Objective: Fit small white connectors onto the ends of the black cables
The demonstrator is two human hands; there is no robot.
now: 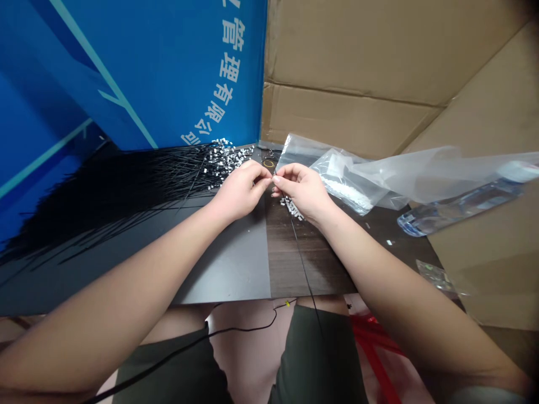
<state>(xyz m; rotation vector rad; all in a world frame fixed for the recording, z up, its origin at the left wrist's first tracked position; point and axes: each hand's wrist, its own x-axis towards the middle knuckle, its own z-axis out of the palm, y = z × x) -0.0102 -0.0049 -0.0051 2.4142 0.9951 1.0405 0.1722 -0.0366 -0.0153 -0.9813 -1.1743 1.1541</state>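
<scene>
My left hand [243,189] and my right hand [301,192] meet at the fingertips above the dark table, pinching something tiny. A thin black wire [304,264] hangs down from the pinch, and the tiny end piece is hidden by my fingers. To the left lies a large fan of black wires [126,193], their ends tipped with small white connectors [223,160]. A small heap of loose white connectors [292,209] sits just below my right hand.
A plastic bag of white parts [347,188] and a clear plastic sheet [421,174] lie behind my right hand, with a clear plastic bottle [458,209] beside them. Cardboard [349,73] and a blue printed banner [168,73] stand behind the table. A black cable [210,335] crosses my lap.
</scene>
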